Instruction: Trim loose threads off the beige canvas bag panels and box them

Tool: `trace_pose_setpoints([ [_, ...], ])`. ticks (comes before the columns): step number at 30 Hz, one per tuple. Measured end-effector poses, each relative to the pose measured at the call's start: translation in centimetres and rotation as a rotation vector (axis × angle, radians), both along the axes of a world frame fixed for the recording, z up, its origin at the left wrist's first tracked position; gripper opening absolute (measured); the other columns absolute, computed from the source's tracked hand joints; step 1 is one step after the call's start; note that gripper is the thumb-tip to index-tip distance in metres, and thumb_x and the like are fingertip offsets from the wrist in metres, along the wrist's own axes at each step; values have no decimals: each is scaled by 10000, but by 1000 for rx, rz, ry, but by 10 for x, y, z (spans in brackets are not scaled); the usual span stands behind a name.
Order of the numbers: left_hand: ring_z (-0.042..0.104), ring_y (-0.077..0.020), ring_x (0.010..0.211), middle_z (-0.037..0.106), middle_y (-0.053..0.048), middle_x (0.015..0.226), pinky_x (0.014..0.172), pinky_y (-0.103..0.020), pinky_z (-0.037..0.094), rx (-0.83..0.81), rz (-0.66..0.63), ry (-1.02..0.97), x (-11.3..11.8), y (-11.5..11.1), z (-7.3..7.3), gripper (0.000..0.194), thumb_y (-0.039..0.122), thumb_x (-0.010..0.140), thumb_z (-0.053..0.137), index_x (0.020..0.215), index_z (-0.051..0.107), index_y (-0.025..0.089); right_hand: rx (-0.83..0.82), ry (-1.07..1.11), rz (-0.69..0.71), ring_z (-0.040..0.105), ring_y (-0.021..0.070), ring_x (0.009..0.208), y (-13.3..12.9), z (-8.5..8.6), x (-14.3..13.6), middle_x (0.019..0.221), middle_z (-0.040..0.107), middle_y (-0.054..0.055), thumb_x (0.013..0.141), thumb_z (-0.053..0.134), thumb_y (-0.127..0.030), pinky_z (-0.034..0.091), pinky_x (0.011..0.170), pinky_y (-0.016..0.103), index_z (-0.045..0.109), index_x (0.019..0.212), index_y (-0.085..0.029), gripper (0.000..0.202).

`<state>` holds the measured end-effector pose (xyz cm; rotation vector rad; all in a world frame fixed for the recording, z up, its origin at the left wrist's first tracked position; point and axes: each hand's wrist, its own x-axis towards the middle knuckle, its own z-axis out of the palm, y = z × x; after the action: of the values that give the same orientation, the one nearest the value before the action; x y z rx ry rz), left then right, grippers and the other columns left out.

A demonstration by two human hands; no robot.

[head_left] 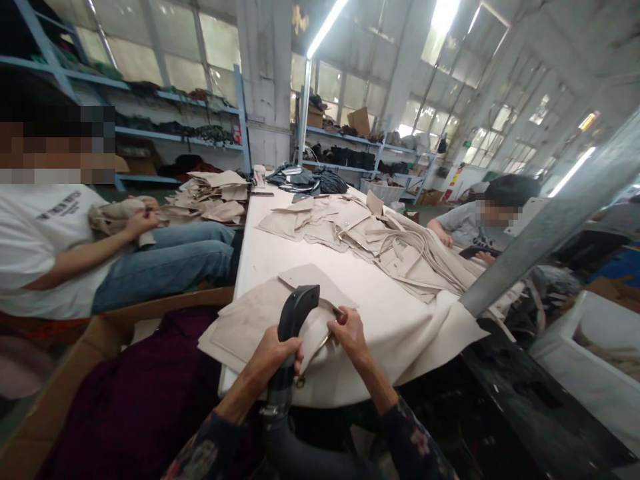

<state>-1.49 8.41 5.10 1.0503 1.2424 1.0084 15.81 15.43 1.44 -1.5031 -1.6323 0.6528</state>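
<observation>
My left hand (277,353) is wrapped round the black handle of a vacuum hose (296,317). Its curved nozzle points up and right over a beige fabric piece (250,313) near the table's front edge. With thumb and fingers pinched, my right hand (351,333) grips the right edge of a beige fabric bag piece (320,333), where a metallic strip, perhaps a zip, shows. A small brass-coloured ring (300,382) hangs below the fabric by my left hand. The nozzle hides part of the fabric.
More beige pieces and straps (405,253) cover the far table (265,257). Dark bundles (305,179) lie behind. At left, a seated person (55,247) handles beige fabric beside a cardboard box (75,373) of purple cloth. Another person (463,223) sits beyond a slanting metal post (545,220).
</observation>
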Motion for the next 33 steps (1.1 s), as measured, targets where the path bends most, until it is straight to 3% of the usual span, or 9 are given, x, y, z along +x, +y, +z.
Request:
trace_pose_setpoints([
  [2,527,-143,347,561,-39,387,365,-231,416,21,16,29,-2,-6,6,264,338,665,589,516,563,122,7,38,28,424,114,500,10,8,0,501,451,-39,611,505,-205,308,477,218,587,606,-156,96],
  [5,523,-143,344,564,-38,384,356,-225,410,30,30,86,-4,-17,16,261,344,658,597,516,562,128,69,103,64,364,95,492,24,31,3,462,373,-46,597,474,-192,241,463,217,496,465,-162,137],
  [9,517,-139,341,563,-42,385,352,-218,402,46,8,118,0,-28,23,287,375,661,597,513,547,134,144,209,109,309,86,500,37,64,7,452,315,-45,590,484,-177,195,473,232,421,406,-165,195],
  [12,514,-136,340,550,-38,378,348,-214,395,65,-20,126,5,-30,23,286,370,671,587,512,536,138,123,311,210,308,83,491,38,76,14,467,362,-41,616,500,-209,190,458,224,516,460,-154,166],
  [16,511,-135,343,554,-18,405,346,-223,398,60,-60,117,11,-29,20,217,331,672,577,562,513,155,20,443,366,348,77,476,28,77,27,551,508,-5,664,515,-276,226,432,203,672,679,-109,230],
  [21,521,-129,351,567,-2,443,348,-216,395,97,-56,158,17,-29,19,155,290,679,554,617,484,167,-57,545,426,438,98,506,10,78,32,571,567,14,668,553,-272,301,454,200,714,775,-96,261],
  [24,526,-132,349,556,5,428,352,-215,395,105,-84,164,21,-28,24,146,270,676,557,606,473,173,-85,609,458,454,99,533,3,81,28,598,587,4,661,567,-235,299,470,198,721,782,-112,232],
  [28,533,-140,352,568,-5,441,359,-226,410,131,-68,152,24,-24,31,159,274,667,578,593,489,166,-127,657,483,361,65,479,-2,83,27,556,533,-18,665,585,-232,214,434,191,696,724,-108,176],
  [33,518,-131,355,562,-48,408,374,-217,402,147,-43,191,21,-17,36,292,355,712,561,530,553,127,-155,690,489,311,53,460,-7,82,32,520,458,-33,652,612,-238,170,420,196,636,624,-110,134],
])
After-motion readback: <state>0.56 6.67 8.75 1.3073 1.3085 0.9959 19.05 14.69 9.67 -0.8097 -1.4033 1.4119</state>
